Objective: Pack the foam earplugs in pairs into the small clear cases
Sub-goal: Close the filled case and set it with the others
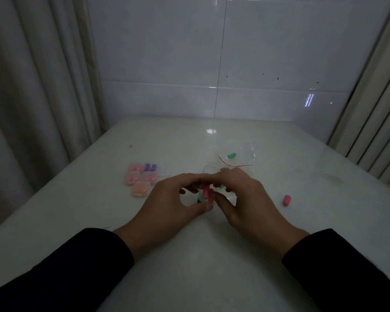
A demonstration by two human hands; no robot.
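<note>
Both hands point(167, 199) point(241, 194) w/ fingers round clear case point(208, 174), pink earplug point(205, 192) inside.

I see a shiny white table point(212, 255) | white wall tiles point(257, 52) behind it | a pale curtain point(32, 86) on my left | another curtain point(374, 122) on my right

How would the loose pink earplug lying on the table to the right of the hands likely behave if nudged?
The loose pink earplug looks short, rounded and cylindrical, so it would probably roll. The table is glossy, so it may also skid. It appears small and foam-like, likely very light and squashy under the fingers.
</note>
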